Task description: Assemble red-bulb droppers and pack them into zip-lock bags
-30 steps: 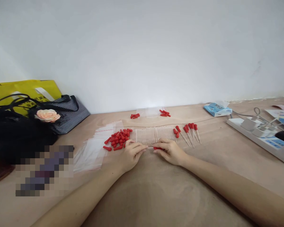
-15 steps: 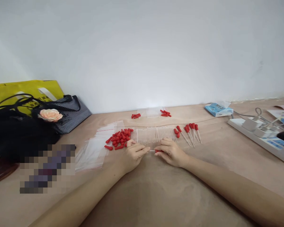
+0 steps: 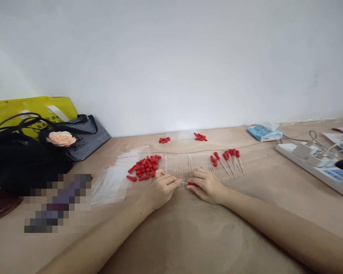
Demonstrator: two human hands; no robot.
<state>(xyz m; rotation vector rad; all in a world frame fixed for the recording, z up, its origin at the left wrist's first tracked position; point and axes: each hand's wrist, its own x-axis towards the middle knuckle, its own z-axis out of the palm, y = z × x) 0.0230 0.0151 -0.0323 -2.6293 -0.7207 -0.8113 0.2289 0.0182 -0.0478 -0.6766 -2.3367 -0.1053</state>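
Between my hands a clear dropper tube [image 3: 184, 183] runs level above the table. My left hand [image 3: 165, 187] is closed on its left part, which the fingers hide. A red rubber bulb [image 3: 191, 184] sits at the tube's right end, pinched in my right hand [image 3: 207, 185]. Just beyond the hands lies a row of clear glass tubes [image 3: 183, 161]. Left of that row is a heap of red rubber bulbs [image 3: 144, 167]. To the right, several droppers with red bulbs fitted [image 3: 231, 158] lie side by side, close to a few loose bulbs [image 3: 213, 161].
Clear zip bags [image 3: 117, 179] lie at left. Farther back are more tubes [image 3: 185, 136] between two small bulb piles. A tissue pack [image 3: 264, 132] and a power strip [image 3: 317, 163] with plugs are at right. Bags [image 3: 85, 139] and a pixelated object [image 3: 58, 203] stand left.
Both hands keep their grip on the dropper parts and have barely shifted. The things on the table lie as before.
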